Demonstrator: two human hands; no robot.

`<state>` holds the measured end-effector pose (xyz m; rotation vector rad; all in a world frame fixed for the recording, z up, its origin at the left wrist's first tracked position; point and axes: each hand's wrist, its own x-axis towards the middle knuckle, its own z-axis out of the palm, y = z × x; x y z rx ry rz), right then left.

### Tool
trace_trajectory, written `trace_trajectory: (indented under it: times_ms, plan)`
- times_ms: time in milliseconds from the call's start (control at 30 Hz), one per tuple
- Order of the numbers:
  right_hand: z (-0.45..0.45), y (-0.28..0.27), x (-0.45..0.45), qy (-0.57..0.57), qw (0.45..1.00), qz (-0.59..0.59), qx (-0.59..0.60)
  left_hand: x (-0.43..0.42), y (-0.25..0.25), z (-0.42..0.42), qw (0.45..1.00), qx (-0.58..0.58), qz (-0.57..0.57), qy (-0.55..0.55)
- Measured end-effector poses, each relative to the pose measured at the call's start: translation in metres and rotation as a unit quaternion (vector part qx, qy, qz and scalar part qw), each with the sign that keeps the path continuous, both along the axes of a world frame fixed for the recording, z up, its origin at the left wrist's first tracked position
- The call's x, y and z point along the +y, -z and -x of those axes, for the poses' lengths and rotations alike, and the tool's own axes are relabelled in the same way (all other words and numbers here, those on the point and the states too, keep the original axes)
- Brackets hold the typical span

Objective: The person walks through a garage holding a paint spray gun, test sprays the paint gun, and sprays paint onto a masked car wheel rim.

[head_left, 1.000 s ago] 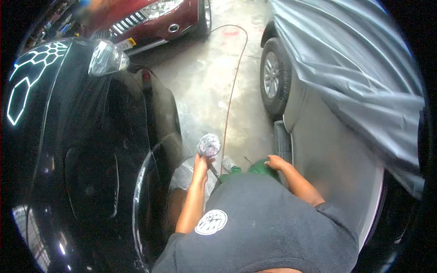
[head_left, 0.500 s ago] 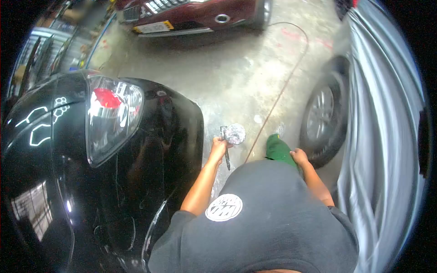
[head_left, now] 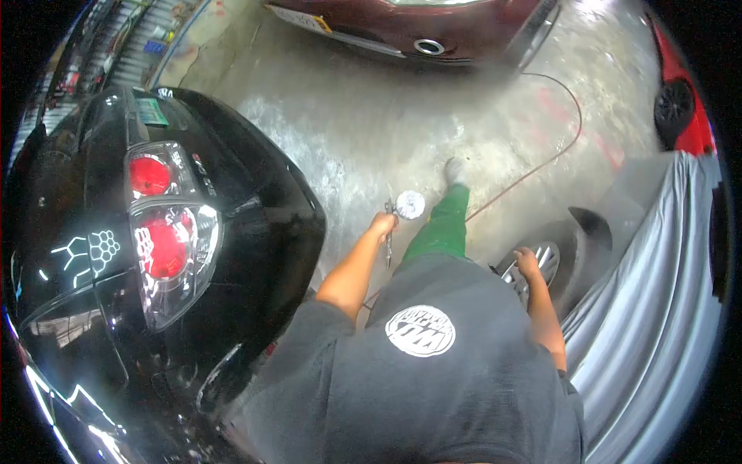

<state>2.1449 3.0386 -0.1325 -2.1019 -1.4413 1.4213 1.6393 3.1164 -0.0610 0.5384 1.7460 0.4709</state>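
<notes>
My left hand (head_left: 384, 224) is closed around a spray gun (head_left: 389, 246) with a round, whitish-topped cup (head_left: 410, 205), held out in front of my body over the concrete floor. To its left, and apart from it, is the rear corner of a glossy black car (head_left: 267, 209) with red and clear tail lights (head_left: 166, 247). My right hand (head_left: 528, 263) hangs at my right side with its fingers loosely bent, and I see nothing in it. Behind that hand in the view is a wheel (head_left: 545, 263) of a vehicle under a silver cover (head_left: 641, 247).
A dark red car (head_left: 471, 35) stands across the way ahead. A thin reddish hose (head_left: 533, 172) curves over the concrete floor (head_left: 348, 116). At the far right is a bright red car (head_left: 693, 116). Shelving with assorted items (head_left: 116, 54) lines the far left.
I have moved along the black car, whose tail lights are now beside me on the left. My leg has swung forward. The spray gun stays in my left hand; the right hand has shifted slightly.
</notes>
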Motion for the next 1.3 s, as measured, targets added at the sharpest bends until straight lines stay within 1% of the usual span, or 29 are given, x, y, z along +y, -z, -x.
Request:
trace_trajectory:
  times_ms: [67, 133, 167, 200, 233, 267, 300, 333, 367, 400, 433, 500, 533, 567, 600, 667, 700, 733, 767, 800, 833, 900, 1000, 1100, 1133, 1200, 1233, 1267, 1300]
  plan:
    - [-0.012, 0.004, 0.039, -0.034, 0.999, 0.040, -0.011, 0.048, 0.010, -0.015, 1.000, 0.010, 0.027, -0.008]
    - [-0.033, 0.022, 0.059, -0.042, 0.996, 0.075, -0.031, 0.102, 0.032, -0.037, 0.999, 0.011, 0.047, 0.018]
    - [-0.076, 0.141, 0.040, -0.092, 0.994, 0.053, -0.038, 0.122, 0.075, -0.035, 0.999, 0.000, 0.046, 0.025]
    - [-0.082, 0.152, 0.055, -0.139, 0.989, 0.029, -0.046, 0.154, 0.076, -0.049, 0.999, -0.015, 0.030, 0.028]
    - [-0.114, 0.159, 0.061, -0.146, 0.982, 0.091, -0.082, 0.173, 0.079, -0.053, 0.999, -0.039, 0.033, -0.002]
    - [-0.108, 0.087, 0.088, -0.150, 0.973, 0.136, -0.108, 0.198, 0.085, -0.057, 0.995, -0.043, 0.087, 0.011]
    - [-0.105, 0.029, 0.107, -0.149, 0.968, 0.162, -0.121, 0.220, 0.079, -0.061, 0.991, -0.056, 0.105, 0.060]
    - [-0.103, -0.028, 0.137, -0.131, 0.971, 0.162, -0.120, 0.238, 0.076, -0.070, 0.989, -0.080, 0.113, 0.053]
    - [-0.105, -0.050, 0.167, -0.109, 0.976, 0.135, -0.134, 0.265, 0.043, -0.091, 0.990, -0.089, 0.088, 0.061]
    - [-0.109, -0.067, 0.194, -0.088, 0.979, 0.108, -0.147, 0.294, 0.042, -0.102, 0.986, -0.085, 0.117, 0.078]
    - [-0.112, -0.085, 0.219, -0.021, 0.986, 0.096, -0.133, 0.315, 0.045, -0.110, 0.982, -0.074, 0.150, 0.091]
    - [-0.121, -0.113, 0.278, 0.090, 0.988, 0.069, -0.105, 0.362, 0.057, -0.135, 0.972, -0.071, 0.159, 0.160]
    - [-0.124, -0.118, 0.301, 0.137, 0.985, 0.056, -0.091, 0.388, 0.050, -0.155, 0.966, -0.048, 0.166, 0.192]
    - [-0.112, -0.121, 0.310, 0.150, 0.984, 0.041, -0.087, 0.403, 0.032, -0.163, 0.961, -0.025, 0.162, 0.225]
    - [-0.111, -0.112, 0.328, 0.158, 0.983, 0.033, -0.082, 0.423, 0.037, -0.175, 0.956, -0.038, 0.158, 0.244]
    - [-0.107, -0.112, 0.351, 0.136, 0.986, 0.076, -0.052, 0.456, 0.028, -0.209, 0.955, -0.046, 0.149, 0.252]
    - [-0.113, -0.106, 0.361, 0.099, 0.991, 0.073, -0.054, 0.475, 0.057, -0.220, 0.947, -0.037, 0.165, 0.275]
    - [-0.124, -0.097, 0.373, 0.075, 0.992, 0.082, -0.061, 0.492, 0.052, -0.248, 0.949, -0.061, 0.136, 0.279]
    - [-0.148, -0.087, 0.386, 0.093, 0.989, 0.102, -0.062, 0.512, 0.046, -0.281, 0.936, -0.006, 0.134, 0.325]
    - [-0.161, -0.082, 0.392, 0.115, 0.985, 0.113, -0.068, 0.525, 0.086, -0.288, 0.929, -0.086, 0.145, 0.328]
    - [-0.181, -0.071, 0.408, 0.107, 0.984, 0.122, -0.070, 0.545, 0.091, -0.307, 0.925, -0.076, 0.137, 0.346]
    - [-0.229, -0.046, 0.439, 0.095, 0.984, 0.138, -0.065, 0.579, 0.090, -0.355, 0.919, -0.064, 0.130, 0.368]
    - [-0.307, -0.039, 0.489, 0.101, 0.986, 0.127, -0.024, 0.627, 0.090, -0.422, 0.912, -0.055, 0.121, 0.387]
    - [-0.387, -0.006, 0.535, 0.033, 0.990, 0.100, -0.092, 0.681, 0.085, -0.490, 0.908, -0.049, 0.113, 0.400]
    - [-0.405, 0.003, 0.552, 0.067, 0.988, 0.106, -0.095, 0.701, 0.091, -0.508, 0.907, -0.045, 0.106, 0.405]
    - [-0.454, -0.013, 0.585, 0.127, 0.979, 0.123, -0.100, 0.742, 0.092, -0.551, 0.904, -0.040, 0.091, 0.416]
    - [-0.473, -0.006, 0.598, 0.158, 0.975, 0.111, -0.106, 0.764, 0.100, -0.572, 0.905, -0.035, 0.085, 0.416]
    - [-0.507, -0.028, 0.605, 0.183, 0.973, 0.097, -0.102, 0.777, 0.069, -0.608, 0.906, -0.028, 0.085, 0.414]
    - [-0.527, -0.028, 0.617, 0.210, 0.968, 0.085, -0.108, 0.793, 0.067, -0.631, 0.906, -0.026, 0.080, 0.415]
